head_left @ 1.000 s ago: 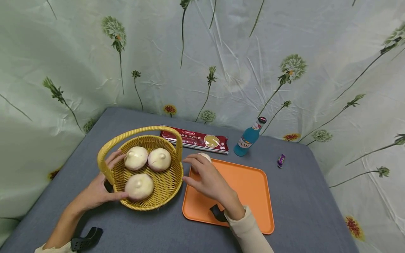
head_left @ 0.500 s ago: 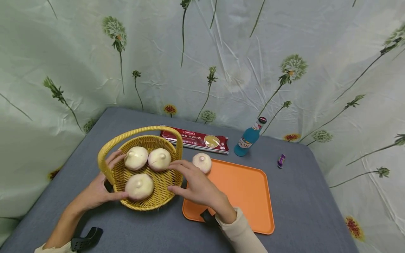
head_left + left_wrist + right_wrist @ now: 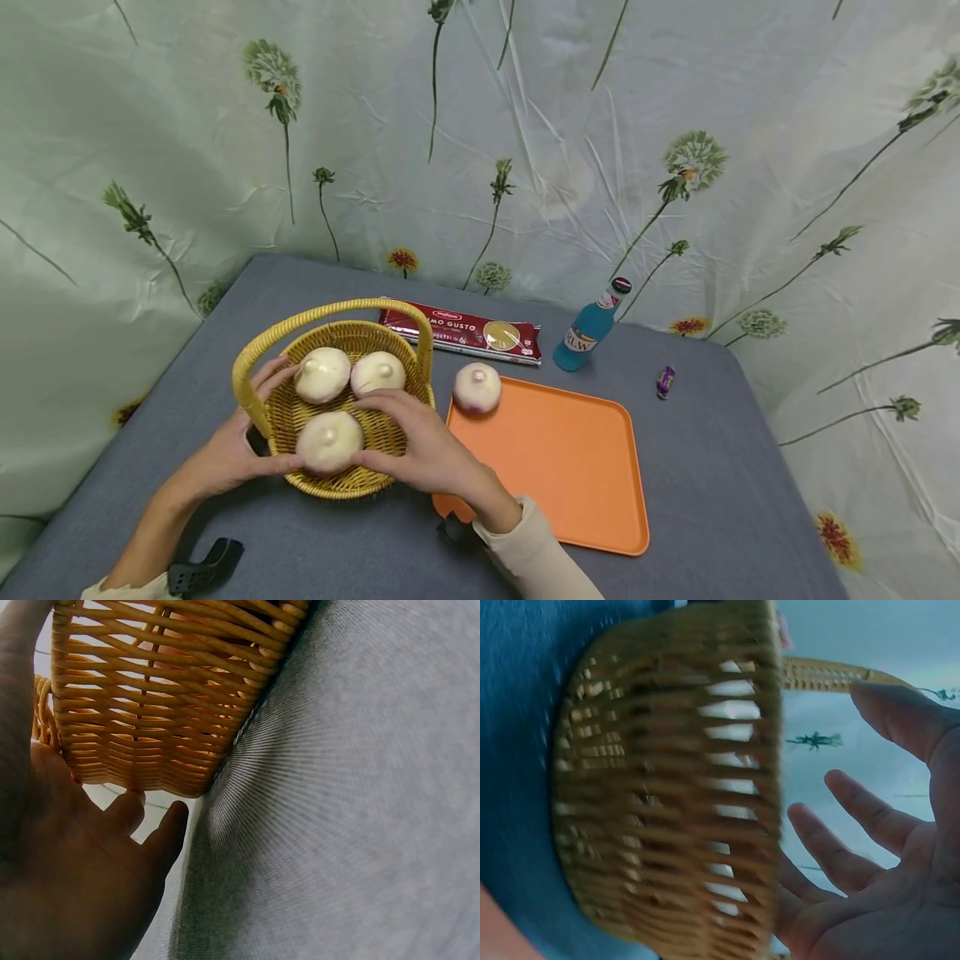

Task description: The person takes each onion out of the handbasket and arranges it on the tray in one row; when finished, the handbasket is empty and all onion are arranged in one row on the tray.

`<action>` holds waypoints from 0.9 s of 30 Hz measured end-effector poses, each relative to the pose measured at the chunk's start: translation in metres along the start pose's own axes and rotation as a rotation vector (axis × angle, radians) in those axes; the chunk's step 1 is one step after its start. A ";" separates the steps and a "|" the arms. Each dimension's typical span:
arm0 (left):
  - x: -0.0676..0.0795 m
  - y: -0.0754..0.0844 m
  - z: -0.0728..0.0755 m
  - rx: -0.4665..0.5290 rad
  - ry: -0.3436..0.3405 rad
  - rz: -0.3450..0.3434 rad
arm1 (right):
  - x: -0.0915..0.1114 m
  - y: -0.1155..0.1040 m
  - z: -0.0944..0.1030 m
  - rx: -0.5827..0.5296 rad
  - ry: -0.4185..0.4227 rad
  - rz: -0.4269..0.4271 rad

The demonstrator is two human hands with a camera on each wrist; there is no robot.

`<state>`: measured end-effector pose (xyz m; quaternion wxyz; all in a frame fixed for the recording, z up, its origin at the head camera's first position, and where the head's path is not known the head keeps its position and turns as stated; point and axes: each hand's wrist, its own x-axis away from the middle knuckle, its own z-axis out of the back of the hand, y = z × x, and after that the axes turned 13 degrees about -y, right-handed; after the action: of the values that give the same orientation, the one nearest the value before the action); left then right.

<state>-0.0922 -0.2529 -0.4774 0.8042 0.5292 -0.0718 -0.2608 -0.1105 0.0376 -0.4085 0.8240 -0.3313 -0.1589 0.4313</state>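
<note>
The wicker basket (image 3: pixel 341 493) stands upright on the grey table (image 3: pixel 712 500), its arched handle raised. At its left side the left hand (image 3: pixel 232 454) grips the rim, with the thumb laid over the near left edge and the forefingers over the edge farther back, beside the foot of the handle. The left wrist view shows this palm against the outside of the weave, the lower fingers reaching along the wall.

The right hand (image 3: pixel 427 450) is over the basket's right side, unclenched, the thumb held well apart from the fingers. The right wrist view shows its fingers spread, with gaps between them, above the rim. The thumb tip is right beside the near bulb (image 3: pixel 330 442), and the fingertips overlap the near edge of the far right bulb (image 3: pixel 378 372); whether either touches, I cannot tell.

Three pale bulbs lie inside the basket: those two and the far left bulb (image 3: pixel 322 375), close to the left hand's fingers. Right of the basket is an orange tray (image 3: pixel 562 467), with a fourth bulb (image 3: pixel 477 387) at its far left corner. Behind the basket, reaching to its right, lies a red packet (image 3: pixel 465 333). Farther right of the basket are a blue bottle (image 3: pixel 581 337) and a purple sweet (image 3: pixel 665 382).
</note>
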 end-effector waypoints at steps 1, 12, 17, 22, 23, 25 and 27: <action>0.000 0.000 0.000 -0.006 0.000 -0.001 | -0.002 0.000 -0.002 0.009 -0.005 -0.001; -0.003 -0.002 -0.001 -0.037 -0.003 -0.007 | -0.019 0.002 -0.010 0.095 -0.061 0.009; -0.002 -0.002 -0.001 -0.011 -0.004 -0.002 | -0.026 0.005 -0.009 0.083 -0.154 0.020; 0.001 0.001 0.000 -0.013 0.000 0.007 | -0.032 0.005 -0.009 0.068 -0.189 0.028; 0.001 0.001 0.000 -0.014 0.000 0.008 | -0.033 0.005 -0.009 0.060 -0.195 0.027; 0.001 0.002 0.000 -0.015 -0.001 0.014 | -0.035 0.006 -0.010 0.052 -0.207 0.028; 0.001 0.003 0.000 -0.010 -0.004 0.020 | -0.036 0.006 -0.010 0.044 -0.219 0.028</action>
<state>-0.0909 -0.2526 -0.4747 0.8094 0.5236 -0.0776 -0.2542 -0.1298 0.0068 -0.4191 0.8027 -0.2661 -0.2339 0.4797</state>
